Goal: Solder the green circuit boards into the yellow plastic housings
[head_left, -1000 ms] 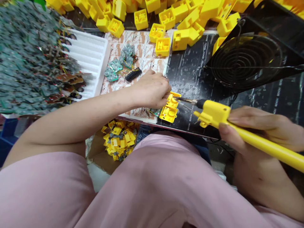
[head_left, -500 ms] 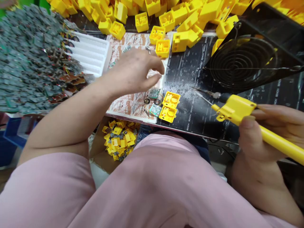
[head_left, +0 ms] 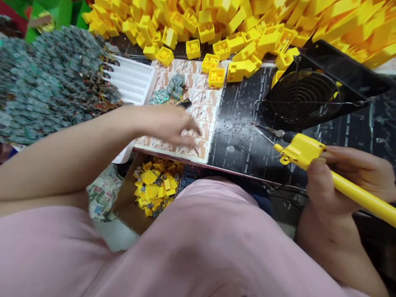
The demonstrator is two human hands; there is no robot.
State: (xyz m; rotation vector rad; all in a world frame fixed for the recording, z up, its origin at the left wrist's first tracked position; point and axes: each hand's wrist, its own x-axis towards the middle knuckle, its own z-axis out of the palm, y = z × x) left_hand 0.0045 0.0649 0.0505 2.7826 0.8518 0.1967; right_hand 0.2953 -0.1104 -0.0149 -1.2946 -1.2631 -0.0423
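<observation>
My right hand (head_left: 337, 177) is closed round a yellow soldering iron (head_left: 305, 152), whose thin metal tip (head_left: 262, 133) points left over the black mat (head_left: 244, 140). My left hand (head_left: 173, 123) is low over the patterned sheet (head_left: 201, 107) near the table's front edge. It is smeared by motion, so whether its fingers hold anything is unclear. A few small green circuit boards (head_left: 168, 90) lie on the sheet beyond that hand. The yellow housing seen earlier on the mat is out of sight.
A heap of yellow plastic housings (head_left: 235, 29) fills the back. A big pile of green circuit boards (head_left: 46, 82) lies at left beside a white tray (head_left: 133, 80). A black fan (head_left: 306, 95) stands at right. A cardboard box with yellow parts (head_left: 154, 185) sits below the table edge.
My left hand left the yellow housing, rose over the sheet, then swept down toward the front edge. The housing and its board are gone from the mat. The soldering iron drew back to the right.
</observation>
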